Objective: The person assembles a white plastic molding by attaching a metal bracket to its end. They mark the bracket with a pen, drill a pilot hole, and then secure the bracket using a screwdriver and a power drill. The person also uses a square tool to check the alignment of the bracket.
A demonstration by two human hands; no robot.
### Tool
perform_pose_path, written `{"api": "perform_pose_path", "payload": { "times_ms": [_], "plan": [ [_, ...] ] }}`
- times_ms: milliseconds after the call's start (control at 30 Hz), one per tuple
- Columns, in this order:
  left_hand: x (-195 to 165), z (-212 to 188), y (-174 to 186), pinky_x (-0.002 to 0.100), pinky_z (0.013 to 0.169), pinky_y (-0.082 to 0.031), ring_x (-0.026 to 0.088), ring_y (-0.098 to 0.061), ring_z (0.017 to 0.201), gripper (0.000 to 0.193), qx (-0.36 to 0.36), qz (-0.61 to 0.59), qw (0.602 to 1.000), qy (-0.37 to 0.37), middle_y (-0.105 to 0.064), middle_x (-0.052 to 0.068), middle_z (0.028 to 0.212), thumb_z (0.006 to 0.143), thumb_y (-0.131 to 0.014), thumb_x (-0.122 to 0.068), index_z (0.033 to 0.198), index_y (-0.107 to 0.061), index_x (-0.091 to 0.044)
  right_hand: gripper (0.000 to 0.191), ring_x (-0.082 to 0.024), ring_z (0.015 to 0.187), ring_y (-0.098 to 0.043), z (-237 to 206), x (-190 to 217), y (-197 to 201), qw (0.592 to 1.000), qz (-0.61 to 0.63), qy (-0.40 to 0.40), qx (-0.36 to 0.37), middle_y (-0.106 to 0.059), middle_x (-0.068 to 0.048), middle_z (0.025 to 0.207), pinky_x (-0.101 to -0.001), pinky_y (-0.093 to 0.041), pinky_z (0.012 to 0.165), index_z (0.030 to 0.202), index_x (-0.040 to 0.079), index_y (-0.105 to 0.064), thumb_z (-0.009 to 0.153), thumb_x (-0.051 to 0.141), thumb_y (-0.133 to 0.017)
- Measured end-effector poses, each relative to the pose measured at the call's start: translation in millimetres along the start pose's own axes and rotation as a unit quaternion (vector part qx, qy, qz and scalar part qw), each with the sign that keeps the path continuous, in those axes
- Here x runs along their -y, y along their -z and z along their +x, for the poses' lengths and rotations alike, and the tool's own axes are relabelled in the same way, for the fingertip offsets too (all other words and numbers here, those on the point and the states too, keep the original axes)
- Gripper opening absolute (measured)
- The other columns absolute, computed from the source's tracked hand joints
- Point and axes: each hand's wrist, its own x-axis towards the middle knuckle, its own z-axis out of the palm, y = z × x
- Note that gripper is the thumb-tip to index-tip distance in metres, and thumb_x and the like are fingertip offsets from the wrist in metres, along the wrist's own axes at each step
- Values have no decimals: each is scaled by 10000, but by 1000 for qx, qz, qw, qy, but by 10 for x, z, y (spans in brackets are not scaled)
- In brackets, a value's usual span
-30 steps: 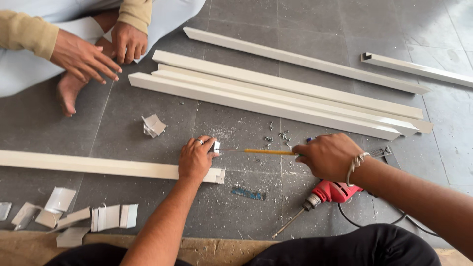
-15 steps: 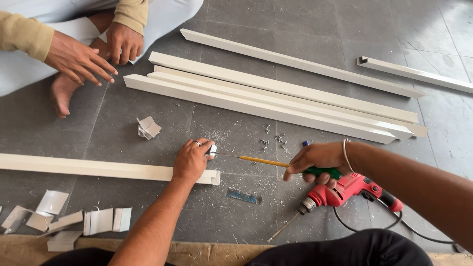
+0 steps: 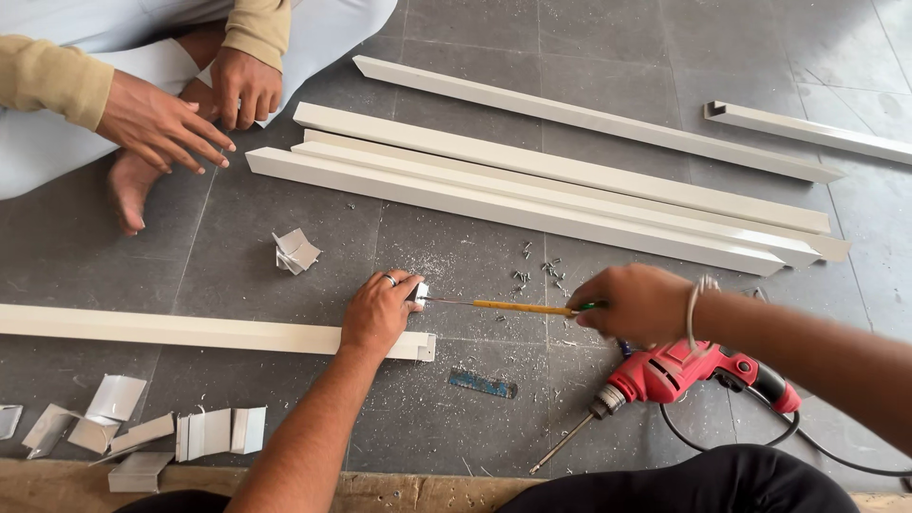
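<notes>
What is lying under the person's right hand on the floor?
Under the right hand lies a red power drill, bit on the grey floor. The hand covers part of its top.

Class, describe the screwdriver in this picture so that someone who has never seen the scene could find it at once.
Start at the red power drill lying on the grey tiled floor. Just above it, the right hand holds a slim screwdriver, its tip at a small bracket pinched by the left hand. Its yellow shaft sets it apart from the white channel strips around it.

Six long white channel strips (image 3: 532, 199) lie on the floor (three bunched together), one red drill (image 3: 698, 372), one yellow-shafted screwdriver (image 3: 518, 307), one small blue strip (image 3: 483, 383), four hands in view.
</notes>
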Motion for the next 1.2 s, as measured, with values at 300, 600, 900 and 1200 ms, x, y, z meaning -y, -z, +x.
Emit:
{"api": "perform_pose_path", "payload": {
  "times_ms": [300,600,900,1200],
  "plan": [
    [-51,-37,23,371,1003,-517,206,-616,1164,414,-20,-7,1000,14,-683,-17,1218,838,-772,-257,1244,-711,-207,469,-341,757,-755,142,-334,-340,989,113,-65,74,-750,-89,797,-415,-556,571,1265,141,-674,983,516,-674],
    [-140,-50,49,370,1033,-502,193,-599,1187,446,3,10,999,48,-659,-51,1241,831,-768,-303,1265,-690,-238,322,-240,752,-750,-108,-140,-213,996,5,-34,-80,-760,-79,808,-373,-580,674,1038,194,-766,1010,468,-598],
    [-207,-75,57,354,1031,-509,173,-581,1224,452,4,7,998,68,-647,-70,1268,830,-766,-307,1269,-678,-238,309,-153,767,-706,-207,-338,-563,851,-201,217,-433,-752,-14,922,-313,-574,579,1170,103,-737,953,307,-653],
    [-228,-124,2,378,997,-511,217,-597,1183,492,-71,14,997,6,-673,-5,1271,855,-747,-215,1334,-635,-200,431,-104,578,-543,-207,-31,-312,987,114,-107,-26,-712,-14,811,-277,-445,506,1167,171,-740,928,522,-665]
  ]
}}
